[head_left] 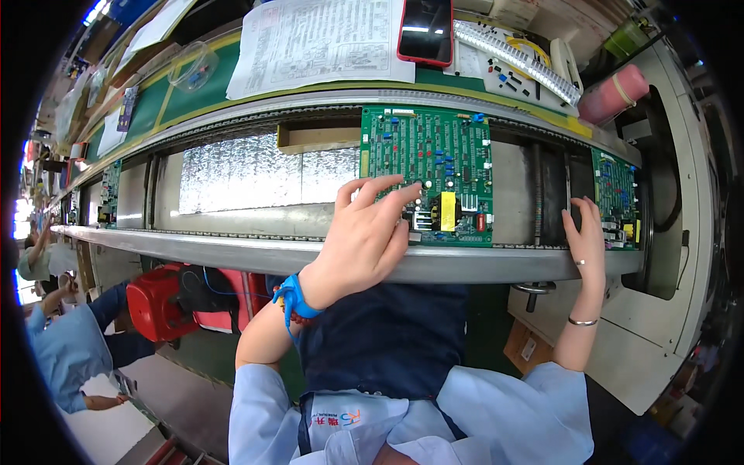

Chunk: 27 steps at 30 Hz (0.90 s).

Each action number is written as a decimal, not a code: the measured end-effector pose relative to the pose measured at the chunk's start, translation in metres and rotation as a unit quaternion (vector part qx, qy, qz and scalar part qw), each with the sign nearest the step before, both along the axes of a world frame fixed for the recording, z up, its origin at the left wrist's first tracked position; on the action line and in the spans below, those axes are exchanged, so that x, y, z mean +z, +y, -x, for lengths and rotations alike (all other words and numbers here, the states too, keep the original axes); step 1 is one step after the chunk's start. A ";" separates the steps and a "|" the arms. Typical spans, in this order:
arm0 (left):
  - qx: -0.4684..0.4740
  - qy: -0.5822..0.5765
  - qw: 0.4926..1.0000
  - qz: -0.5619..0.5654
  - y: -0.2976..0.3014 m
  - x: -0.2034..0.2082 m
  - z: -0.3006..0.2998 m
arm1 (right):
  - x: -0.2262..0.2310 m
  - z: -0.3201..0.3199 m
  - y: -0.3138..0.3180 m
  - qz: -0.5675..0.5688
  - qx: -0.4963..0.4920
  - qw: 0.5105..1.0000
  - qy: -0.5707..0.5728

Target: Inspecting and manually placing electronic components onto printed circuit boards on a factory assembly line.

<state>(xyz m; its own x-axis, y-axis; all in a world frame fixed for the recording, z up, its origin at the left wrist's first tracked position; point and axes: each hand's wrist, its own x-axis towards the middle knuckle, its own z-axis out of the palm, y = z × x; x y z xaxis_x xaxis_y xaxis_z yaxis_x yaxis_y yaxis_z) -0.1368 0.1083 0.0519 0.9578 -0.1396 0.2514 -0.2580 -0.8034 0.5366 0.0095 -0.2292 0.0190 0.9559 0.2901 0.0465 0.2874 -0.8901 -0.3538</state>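
Note:
A green circuit board (438, 159) with blue parts and a yellow-taped coil lies on the conveyor rails right in front of me. My left hand (368, 232) rests flat on its near left corner, fingers spread over the board's lower edge. My right hand (587, 236) reaches to the right and touches the near left edge of a second green circuit board (616, 194) on the same line. A blue strap circles my left wrist; a thin bangle and a ring are on my right.
The metal front rail (232, 252) runs across below the boards. On the shelf behind lie a paper sheet (325, 39), a red phone (425, 29), a white component strip (515, 58) and a pink roll (614, 94). Another person in light blue sits at the left (66, 341) near a red stool (155, 306).

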 end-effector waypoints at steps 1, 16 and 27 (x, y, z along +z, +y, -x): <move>0.007 -0.011 1.000 0.011 0.000 -0.002 -0.003 | -0.001 -0.001 -0.003 0.010 -0.006 1.000 -0.006; -0.005 -0.095 0.994 0.053 -0.012 0.004 0.003 | 0.003 -0.001 -0.008 -0.003 -0.029 0.999 -0.018; -0.067 -0.076 0.994 -0.031 -0.078 -0.018 0.014 | 0.000 -0.002 -0.008 -0.002 -0.022 1.000 -0.022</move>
<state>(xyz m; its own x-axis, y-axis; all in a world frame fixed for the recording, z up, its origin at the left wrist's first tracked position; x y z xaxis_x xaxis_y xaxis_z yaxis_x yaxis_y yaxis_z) -0.1507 0.0304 0.0337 0.8815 -0.2827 0.3783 -0.4387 -0.7866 0.4345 0.0112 -0.2371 0.0194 0.9648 0.2472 0.0897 0.2630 -0.9006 -0.3462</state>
